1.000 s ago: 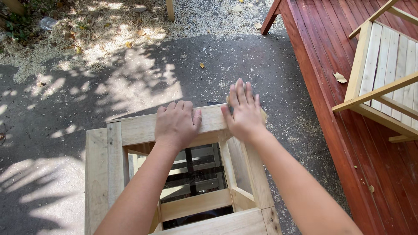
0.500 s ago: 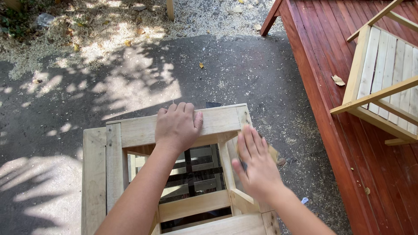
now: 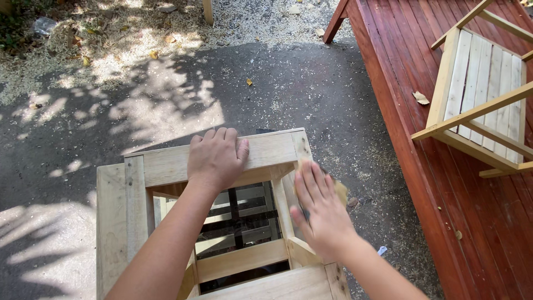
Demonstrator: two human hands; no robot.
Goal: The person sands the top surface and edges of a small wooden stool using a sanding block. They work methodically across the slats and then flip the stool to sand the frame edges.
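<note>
Pale wooden frame (image 3: pixel 166 166) stood on dark ground (image 3: pixel 311 94), open top facing camera. Right hand (image 3: pixel 319 208) lay flat on frame's right rail, fingers together, pressing small tan pad (image 3: pixel 340 191), probably sandpaper; mostly hidden. Left hand (image 3: pixel 216 158) spread flat on far rail, steadying, gripping nothing. Step judged: sanding right rail. Next stroke called for even pressure along rail, frame kept steady. Red deck (image 3: pixel 422 166) with second slatted frame (image 3: pixel 477 72) at right.

Left hand (image 3: pixel 215 158) and right hand (image 3: pixel 321 211) press flat on wooden frame (image 3: pixel 166 164).
</note>
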